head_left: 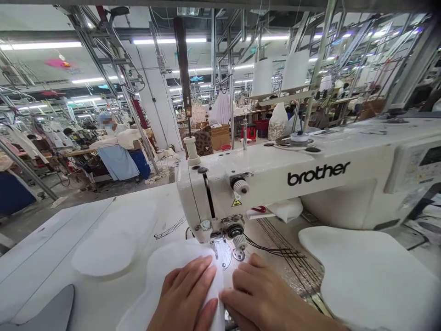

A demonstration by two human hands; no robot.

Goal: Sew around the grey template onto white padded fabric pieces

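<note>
My left hand [184,296] lies flat, fingers stretched out, on a white fabric piece [161,266] on the sewing table. My right hand [257,294] rests beside it, fingers together and pressing the same fabric's right edge just in front of the needle and presser foot [216,246] of a white Brother sewing machine [275,184]. The fabric runs under the presser foot. Both hands sit close together, thumbs nearly touching.
A stack of white oval fabric pieces [110,243] lies to the left on the table [41,257]. Another white piece [365,271] lies at the right. A person in blue [115,147] works at a far table. Metal racks and boxes fill the background.
</note>
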